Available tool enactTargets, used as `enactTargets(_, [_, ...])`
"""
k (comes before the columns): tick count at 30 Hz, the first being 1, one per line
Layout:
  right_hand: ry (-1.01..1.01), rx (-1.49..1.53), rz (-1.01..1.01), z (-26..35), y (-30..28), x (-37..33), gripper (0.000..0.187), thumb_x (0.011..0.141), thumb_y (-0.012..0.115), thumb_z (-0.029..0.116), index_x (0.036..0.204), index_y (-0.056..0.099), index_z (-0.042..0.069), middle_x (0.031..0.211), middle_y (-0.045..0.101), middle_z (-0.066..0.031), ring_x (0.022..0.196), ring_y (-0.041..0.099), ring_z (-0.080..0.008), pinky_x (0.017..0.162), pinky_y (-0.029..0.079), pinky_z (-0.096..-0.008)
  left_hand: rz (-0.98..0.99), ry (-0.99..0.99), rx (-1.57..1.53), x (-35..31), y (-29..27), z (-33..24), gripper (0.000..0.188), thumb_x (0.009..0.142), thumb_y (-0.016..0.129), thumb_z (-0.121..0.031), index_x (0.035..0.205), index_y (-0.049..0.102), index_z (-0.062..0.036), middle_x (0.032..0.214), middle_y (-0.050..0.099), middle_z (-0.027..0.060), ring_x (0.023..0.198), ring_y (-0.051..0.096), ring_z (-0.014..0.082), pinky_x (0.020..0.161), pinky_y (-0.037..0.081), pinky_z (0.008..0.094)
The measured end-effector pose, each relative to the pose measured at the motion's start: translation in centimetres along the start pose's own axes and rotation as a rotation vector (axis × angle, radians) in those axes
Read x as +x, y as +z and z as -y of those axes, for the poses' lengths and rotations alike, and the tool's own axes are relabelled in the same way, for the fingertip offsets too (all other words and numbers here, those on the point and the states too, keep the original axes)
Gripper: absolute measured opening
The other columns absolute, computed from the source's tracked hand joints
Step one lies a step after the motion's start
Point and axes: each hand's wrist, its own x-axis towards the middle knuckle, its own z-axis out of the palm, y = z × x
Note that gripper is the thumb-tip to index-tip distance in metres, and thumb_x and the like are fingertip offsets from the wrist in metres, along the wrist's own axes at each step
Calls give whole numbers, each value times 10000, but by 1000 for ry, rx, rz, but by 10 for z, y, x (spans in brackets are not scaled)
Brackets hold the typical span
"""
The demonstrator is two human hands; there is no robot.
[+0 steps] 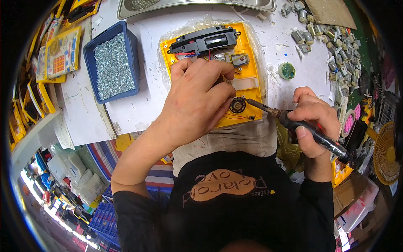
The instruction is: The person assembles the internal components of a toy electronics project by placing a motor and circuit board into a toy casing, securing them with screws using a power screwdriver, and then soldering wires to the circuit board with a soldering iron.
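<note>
A yellow plastic toy housing (257,98) lies on a clear plastic bag on the table before me. In it sit a black battery-box part (184,45), a small grey motor (240,59), thin red and blue wires, and a round black speaker (237,105). My left hand (197,94) rests over the housing's left side, its fingers bent and pinched together beside the speaker; what they grip is hidden. In my right hand (315,119) is a soldering iron (289,120), held by its black handle. Its tip points left and reaches the speaker's upper edge, near my left fingertips.
Left of the housing stands a blue bin (133,63) of small screws. Several small motors (308,38) are heaped at the right, near a small green round tub (286,70). A metal tray (197,7) lies at the far edge. Yellow housings (42,101) stack at far left.
</note>
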Motion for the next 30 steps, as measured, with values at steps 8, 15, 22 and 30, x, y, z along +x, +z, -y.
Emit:
enactTargets(8, [9,-14,83,1,0,6,191,756,641,88,931,665,16,631,583,-44,514,494,-175,731,501,-385,32,18,43,-1,-2,-1,278,689,782,-44,933,672,-119,1101,592,33,974,571,226,945,348,417])
enactTargets(15, [7,-33,95,2,3,9,195,760,651,93,939,664,16,635,588,-49,524,510,-179,723,503,-380,20,28,43,-2,-2,0,291,684,781,-35,940,669,-115,1102,595,39,978,580,228,945,348,421])
enactTargets(22, [62,-93,115,16,1,18,198,749,678,42,942,669,2,639,595,-64,531,539,-211,654,509,-349,19,33,51,-2,0,0,299,681,782,-33,941,662,-115,1099,598,37,968,587,221,942,349,420])
enactTargets(30, [108,-172,99,38,5,22,217,757,729,40,954,668,-27,687,634,-96,525,564,-187,521,468,-281,-25,41,58,-2,1,0,162,712,744,-76,839,644,-95,1096,599,24,929,568,215,873,343,416])
